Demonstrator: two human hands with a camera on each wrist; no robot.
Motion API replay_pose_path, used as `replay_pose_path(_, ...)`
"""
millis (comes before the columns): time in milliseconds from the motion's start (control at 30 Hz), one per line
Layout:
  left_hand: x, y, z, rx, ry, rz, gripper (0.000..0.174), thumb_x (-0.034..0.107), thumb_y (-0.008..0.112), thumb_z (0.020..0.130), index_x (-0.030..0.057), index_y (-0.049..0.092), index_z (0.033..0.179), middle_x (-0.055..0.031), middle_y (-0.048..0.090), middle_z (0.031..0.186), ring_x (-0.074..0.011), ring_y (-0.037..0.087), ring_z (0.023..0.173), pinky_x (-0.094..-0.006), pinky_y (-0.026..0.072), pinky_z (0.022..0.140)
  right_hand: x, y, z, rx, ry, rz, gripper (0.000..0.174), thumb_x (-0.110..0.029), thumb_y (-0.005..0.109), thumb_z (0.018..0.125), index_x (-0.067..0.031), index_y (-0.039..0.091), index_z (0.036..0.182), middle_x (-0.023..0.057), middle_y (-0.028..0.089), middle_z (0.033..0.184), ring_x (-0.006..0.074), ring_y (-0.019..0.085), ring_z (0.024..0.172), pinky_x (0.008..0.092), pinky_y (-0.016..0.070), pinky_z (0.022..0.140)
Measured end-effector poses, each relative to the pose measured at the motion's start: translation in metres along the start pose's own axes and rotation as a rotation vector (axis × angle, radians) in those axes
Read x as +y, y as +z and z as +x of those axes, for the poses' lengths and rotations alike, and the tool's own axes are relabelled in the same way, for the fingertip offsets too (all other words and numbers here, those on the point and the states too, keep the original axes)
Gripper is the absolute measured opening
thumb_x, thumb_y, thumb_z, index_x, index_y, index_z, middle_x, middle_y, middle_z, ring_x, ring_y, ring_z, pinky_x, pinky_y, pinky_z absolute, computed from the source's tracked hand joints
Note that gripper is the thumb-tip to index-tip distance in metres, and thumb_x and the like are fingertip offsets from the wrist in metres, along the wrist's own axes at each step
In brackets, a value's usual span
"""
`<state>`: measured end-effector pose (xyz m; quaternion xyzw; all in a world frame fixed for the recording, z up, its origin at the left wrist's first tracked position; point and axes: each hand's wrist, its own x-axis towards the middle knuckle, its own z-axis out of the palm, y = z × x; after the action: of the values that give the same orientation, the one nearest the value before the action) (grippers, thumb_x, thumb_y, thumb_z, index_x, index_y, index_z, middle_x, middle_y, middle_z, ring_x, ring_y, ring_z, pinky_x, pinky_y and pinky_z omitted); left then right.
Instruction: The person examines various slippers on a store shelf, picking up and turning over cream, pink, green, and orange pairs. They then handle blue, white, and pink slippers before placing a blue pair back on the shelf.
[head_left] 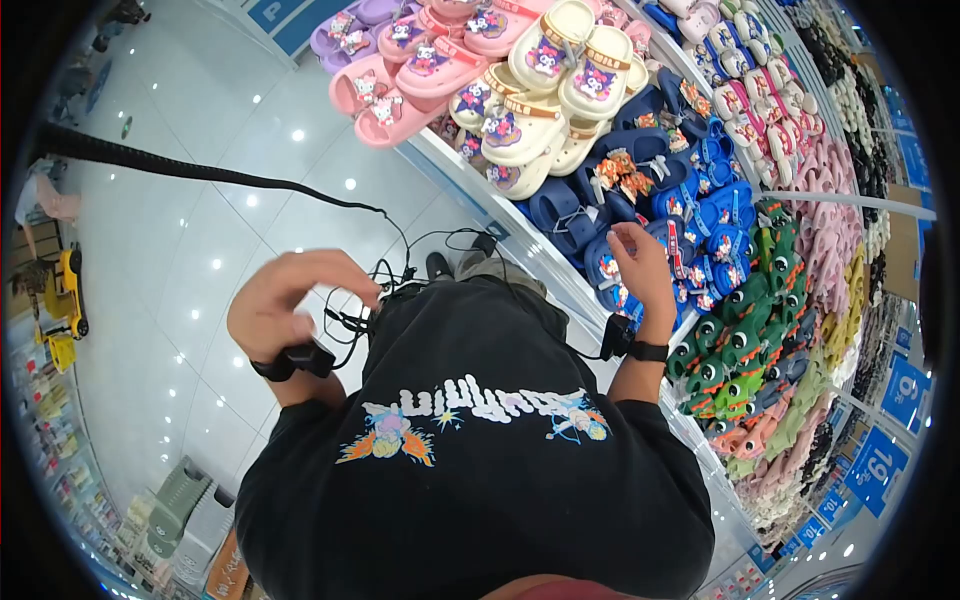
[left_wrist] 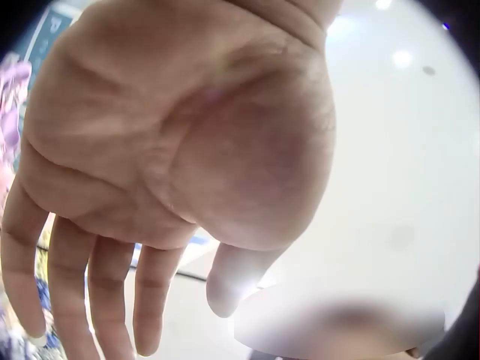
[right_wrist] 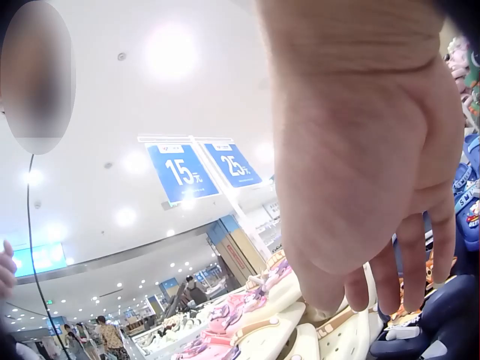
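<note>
The left hand [head_left: 290, 300] is raised over the floor at the body's left, fingers loosely bent, holding nothing. In the left wrist view the palm [left_wrist: 180, 135] shows with fingers hanging slightly apart. The right hand [head_left: 643, 270] hovers at the display's edge over blue clogs [head_left: 605, 265], and whether it touches them cannot be told. The right wrist view shows the right hand [right_wrist: 367, 180] with relaxed fingers and nothing in them, near cream clogs [right_wrist: 274, 330] and dark blue clogs [right_wrist: 442, 322].
The display holds pink clogs [head_left: 440, 70], cream clogs [head_left: 530, 130] and green clogs [head_left: 740, 340] in piles. Black cables [head_left: 350, 320] hang near the left hand and waist. Tiled floor [head_left: 220, 230] lies left of the display. Price signs [right_wrist: 180, 172] hang overhead.
</note>
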<state>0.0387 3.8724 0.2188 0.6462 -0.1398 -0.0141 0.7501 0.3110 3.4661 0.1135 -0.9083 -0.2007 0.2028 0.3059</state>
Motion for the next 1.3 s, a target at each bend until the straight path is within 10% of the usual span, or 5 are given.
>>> replay_pose_path(367, -0.102, -0.133, 0.016, 1.085, -0.572, 0.704, 0.026, 0.026, 0.062, 0.103, 0.0010, 0.066, 0.099, -0.0007, 0.061, 0.078, -0.0090, 0.056, 0.074, -0.0262, 0.0482, 0.072, -0.009, 0.016, 0.091, 0.119, -0.169, 0.056, 0.034, -0.019, 0.071, 0.092, -0.0003, 0.066, 0.120, 0.0172, 0.067, 0.110, 0.0323, 0.068, 0.096, 0.0397, 0.0547, 0.084)
replay_pose_path(767, -0.176, -0.138, 0.266, 0.078, -0.162, 0.800, 0.061, 0.026, 0.073, 0.092, 0.0040, 0.051, 0.144, -0.0191, 0.057, 0.137, -0.0355, 0.053, 0.130, -0.0444, 0.0430, 0.111, -0.079, 0.050, 0.128, 0.232, -0.177, 0.007, 0.068, -0.027, 0.074, 0.089, -0.0030, 0.046, 0.147, 0.0277, 0.042, 0.148, 0.0461, 0.050, 0.133, 0.0473, 0.0471, 0.107)
replay_pose_path(967, -0.210, -0.135, 0.350, 0.095, 0.058, 1.082, 0.071, 0.027, 0.075, 0.089, 0.0090, 0.044, 0.150, -0.0313, 0.052, 0.135, -0.0458, 0.054, 0.126, -0.0483, 0.0450, 0.107, -0.072, 0.037, 0.178, 0.490, -0.120, -0.137, 0.108, -0.032, 0.087, 0.077, -0.0018, 0.022, 0.158, 0.0399, 0.032, 0.147, 0.0584, 0.036, 0.138, 0.0523, 0.0418, 0.112)
replay_pose_path(1100, -0.223, -0.137, 0.379, -0.019, -0.166, 0.939, 0.068, 0.028, 0.076, 0.088, 0.0115, 0.047, 0.148, -0.0298, 0.056, 0.117, -0.0445, 0.063, 0.106, -0.0484, 0.0506, 0.095, -0.058, 0.052, 0.216, 0.363, 0.050, 0.018, 0.138, -0.037, 0.094, 0.065, 0.0025, 0.003, 0.161, 0.0368, 0.040, 0.142, 0.0519, 0.048, 0.131, 0.0491, 0.0472, 0.107)
replay_pose_path(1300, -0.230, -0.141, 0.392, 0.065, -0.108, 0.935, 0.039, 0.022, 0.073, 0.091, 0.0060, 0.059, 0.124, -0.0275, 0.059, 0.112, -0.0443, 0.062, 0.105, -0.0468, 0.0500, 0.092, -0.067, 0.069, 0.220, 0.564, 0.060, -0.034, 0.128, -0.034, 0.092, 0.067, 0.0035, 0.010, 0.159, 0.0324, 0.044, 0.131, 0.0475, 0.054, 0.120, 0.0474, 0.0500, 0.102)
